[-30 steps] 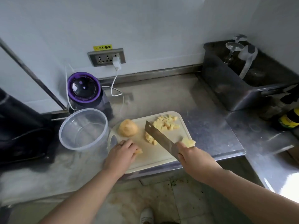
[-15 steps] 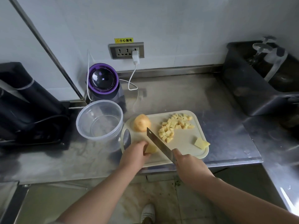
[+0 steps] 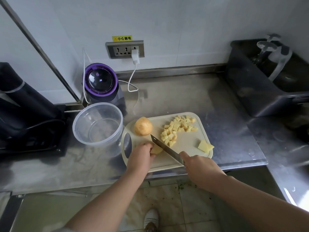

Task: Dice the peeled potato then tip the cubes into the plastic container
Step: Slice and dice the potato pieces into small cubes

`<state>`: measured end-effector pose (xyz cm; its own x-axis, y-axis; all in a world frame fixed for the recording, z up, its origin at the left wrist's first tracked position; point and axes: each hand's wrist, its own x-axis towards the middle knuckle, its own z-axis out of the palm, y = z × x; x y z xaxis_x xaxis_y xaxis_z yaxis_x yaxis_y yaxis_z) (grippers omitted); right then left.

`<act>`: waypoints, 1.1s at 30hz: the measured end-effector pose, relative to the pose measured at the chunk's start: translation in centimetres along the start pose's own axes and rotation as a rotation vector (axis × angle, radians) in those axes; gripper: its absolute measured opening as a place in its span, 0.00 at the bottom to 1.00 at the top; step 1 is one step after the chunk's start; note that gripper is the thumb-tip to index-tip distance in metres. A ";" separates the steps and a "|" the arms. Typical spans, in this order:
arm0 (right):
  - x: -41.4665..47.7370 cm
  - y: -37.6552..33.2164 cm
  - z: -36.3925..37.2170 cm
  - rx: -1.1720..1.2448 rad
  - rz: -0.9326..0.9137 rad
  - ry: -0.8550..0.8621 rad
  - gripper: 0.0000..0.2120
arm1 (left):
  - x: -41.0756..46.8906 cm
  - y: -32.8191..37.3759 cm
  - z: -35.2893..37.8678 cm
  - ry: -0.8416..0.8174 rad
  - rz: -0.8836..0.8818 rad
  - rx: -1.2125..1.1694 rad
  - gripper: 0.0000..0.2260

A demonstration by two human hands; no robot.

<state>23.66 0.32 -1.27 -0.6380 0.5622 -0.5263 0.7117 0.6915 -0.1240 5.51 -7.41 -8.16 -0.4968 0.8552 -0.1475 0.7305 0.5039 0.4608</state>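
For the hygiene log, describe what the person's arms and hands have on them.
The left hand and right hand are ungloved, with no ring, watch or bracelet visible. Both forearms are bare to the frame's edge; no sleeve clearly shows. Below, one white perforated shoe.

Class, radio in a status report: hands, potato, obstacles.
Left hand holds potato piece on cutting board. Right hand grips knife, blade at piece. Cubes piled; container beside board.

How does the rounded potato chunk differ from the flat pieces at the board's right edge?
The rounded potato chunk is a domed lump; the flat pieces are thin, pale slabs. The chunk sits far left on the cutting board, the flat pieces near right. Both lie undiced.
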 end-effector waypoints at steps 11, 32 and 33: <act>-0.1 -0.3 0.1 0.005 0.014 0.007 0.21 | 0.5 0.8 -0.2 0.079 0.045 0.057 0.09; -0.8 -2.0 -0.6 0.046 -0.001 0.029 0.26 | 0.4 1.4 -0.4 0.110 -0.144 -0.213 0.07; -0.9 -2.0 -0.5 0.044 -0.002 0.031 0.26 | 0.4 1.4 -0.4 0.112 -0.146 -0.224 0.06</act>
<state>22.61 -1.32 -0.13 -0.6475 0.5755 -0.4996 0.7226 0.6719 -0.1624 6.16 -6.45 -7.20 -0.6467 0.7507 -0.1349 0.5318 0.5706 0.6258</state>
